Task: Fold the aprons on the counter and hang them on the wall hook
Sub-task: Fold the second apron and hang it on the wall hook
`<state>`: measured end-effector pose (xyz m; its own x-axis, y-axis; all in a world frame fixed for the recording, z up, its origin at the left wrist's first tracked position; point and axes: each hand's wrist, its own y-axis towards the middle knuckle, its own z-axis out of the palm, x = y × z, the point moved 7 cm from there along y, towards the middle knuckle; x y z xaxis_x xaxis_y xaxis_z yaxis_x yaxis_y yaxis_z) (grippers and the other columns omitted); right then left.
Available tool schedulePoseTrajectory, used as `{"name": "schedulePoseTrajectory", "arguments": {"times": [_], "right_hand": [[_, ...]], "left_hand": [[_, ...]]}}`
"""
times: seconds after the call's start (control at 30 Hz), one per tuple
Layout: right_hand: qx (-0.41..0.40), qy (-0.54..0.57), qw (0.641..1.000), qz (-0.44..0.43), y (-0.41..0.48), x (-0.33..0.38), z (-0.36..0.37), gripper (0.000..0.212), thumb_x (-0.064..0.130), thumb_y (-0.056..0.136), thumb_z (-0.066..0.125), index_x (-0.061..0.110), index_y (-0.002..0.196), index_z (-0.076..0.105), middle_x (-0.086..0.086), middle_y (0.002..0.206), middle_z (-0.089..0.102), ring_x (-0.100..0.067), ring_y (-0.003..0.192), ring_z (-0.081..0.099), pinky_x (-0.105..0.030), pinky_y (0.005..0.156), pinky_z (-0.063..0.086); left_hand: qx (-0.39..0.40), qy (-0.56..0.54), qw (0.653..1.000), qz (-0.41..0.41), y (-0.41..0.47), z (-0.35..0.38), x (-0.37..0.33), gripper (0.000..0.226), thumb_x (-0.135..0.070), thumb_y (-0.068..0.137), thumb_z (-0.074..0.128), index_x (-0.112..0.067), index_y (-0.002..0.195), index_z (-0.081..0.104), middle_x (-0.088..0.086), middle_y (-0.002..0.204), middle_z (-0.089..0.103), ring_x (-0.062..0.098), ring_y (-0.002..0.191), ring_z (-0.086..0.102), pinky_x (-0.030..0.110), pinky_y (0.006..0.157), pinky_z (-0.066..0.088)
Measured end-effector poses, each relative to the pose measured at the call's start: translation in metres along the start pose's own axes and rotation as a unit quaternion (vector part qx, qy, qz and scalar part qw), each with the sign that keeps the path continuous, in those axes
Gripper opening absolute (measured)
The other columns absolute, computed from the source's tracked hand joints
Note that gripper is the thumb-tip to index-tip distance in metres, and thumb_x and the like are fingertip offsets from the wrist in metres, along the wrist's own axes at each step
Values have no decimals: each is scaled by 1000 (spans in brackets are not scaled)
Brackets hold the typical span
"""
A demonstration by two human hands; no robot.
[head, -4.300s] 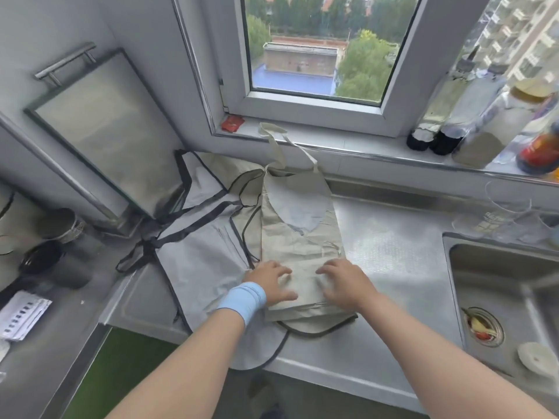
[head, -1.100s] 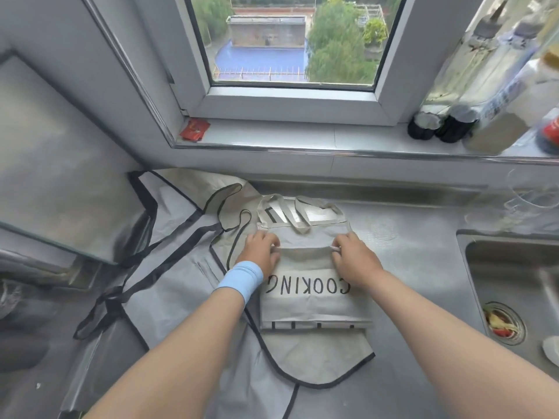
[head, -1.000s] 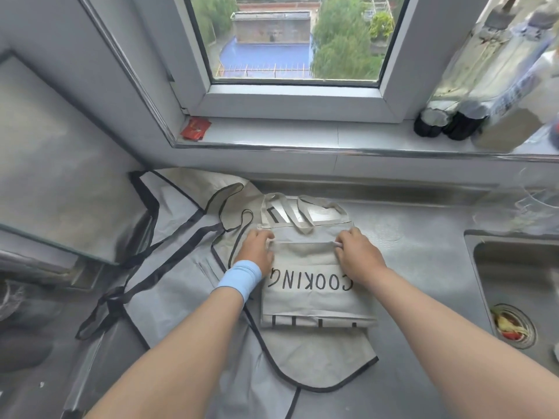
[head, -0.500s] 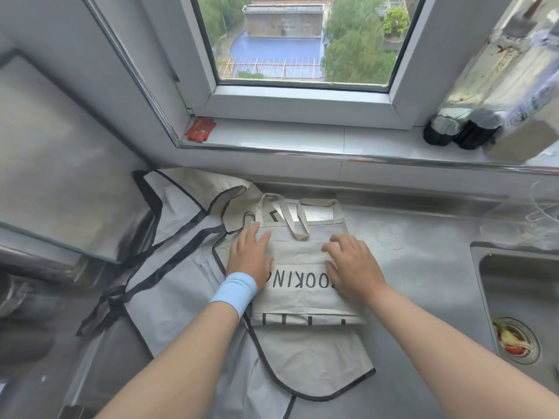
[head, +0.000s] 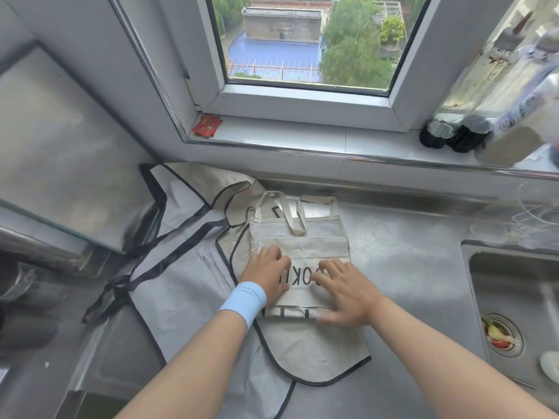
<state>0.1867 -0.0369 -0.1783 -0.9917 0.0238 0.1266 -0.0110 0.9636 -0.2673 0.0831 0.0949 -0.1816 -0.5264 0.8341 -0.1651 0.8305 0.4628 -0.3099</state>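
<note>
A beige apron (head: 302,246) with black lettering lies folded into a small rectangle on the steel counter (head: 402,246), its neck strap looped at the far end. It rests on a second, grey apron with black trim (head: 181,285), spread flat underneath. My left hand (head: 267,275), with a blue wristband, presses flat on the folded apron's left side. On its right side my right hand (head: 344,293) lies flat with fingers spread. No wall hook is in view.
A sink (head: 514,297) with food scraps in its drain lies to the right. Bottles (head: 472,116) stand on the windowsill at the upper right, and a red packet (head: 207,126) lies at its left end. A steel board (head: 60,152) leans at the left.
The long beige apron has been folded over into a short rectangle with lettering on top. Both hands let go of the fold's far edge and slid back toward me, pressing flat.
</note>
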Motion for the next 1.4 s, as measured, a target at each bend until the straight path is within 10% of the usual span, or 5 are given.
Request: {"name": "schedulePoseTrajectory", "arguments": {"times": [0.27, 0.47, 0.73, 0.93, 1.4], "right_hand": [[117, 48, 990, 64, 12, 0, -12, 40, 37, 75, 58, 25, 113, 58, 0, 113, 55, -26, 103, 57, -35, 80, 49], [380, 190, 891, 163, 6, 6, -9, 54, 70, 61, 68, 33, 100, 72, 11, 110, 69, -16, 99, 63, -36, 88, 52], [48, 232, 942, 238, 69, -22, -37, 34, 25, 91, 49, 27, 125, 50, -1, 113, 65, -23, 102, 61, -33, 74, 41], [47, 256, 948, 181, 106, -33, -34, 60, 2, 88, 45, 19, 146, 41, 11, 159, 27, -15, 139, 41, -39, 117, 26], [7, 80, 989, 126, 49, -4, -10, 53, 23, 91, 49, 23, 143, 40, -2, 140, 46, -24, 130, 41, -40, 105, 33]], "left_hand": [[196, -99, 975, -16, -22, 13, 14, 80, -74, 54, 72, -35, 119, 48, -4, 127, 38, 17, 120, 31, 39, 104, 37], [362, -205, 905, -91, -37, 11, 10, 50, -60, 76, 68, -26, 113, 61, -6, 97, 71, 14, 80, 68, 25, 74, 50], [109, -162, 976, -94, 20, -21, 15, 26, -36, 90, 54, -32, 116, 59, -7, 118, 62, 17, 105, 60, 34, 91, 50], [94, -124, 985, -73, 53, -18, 28, 64, -30, 93, 53, -30, 151, 26, 0, 159, 21, 27, 144, 21, 44, 116, 25], [11, -132, 985, -106, -1, 6, 59, 59, -42, 84, 68, -35, 138, 47, -2, 155, 28, 23, 144, 18, 41, 119, 21]]}}
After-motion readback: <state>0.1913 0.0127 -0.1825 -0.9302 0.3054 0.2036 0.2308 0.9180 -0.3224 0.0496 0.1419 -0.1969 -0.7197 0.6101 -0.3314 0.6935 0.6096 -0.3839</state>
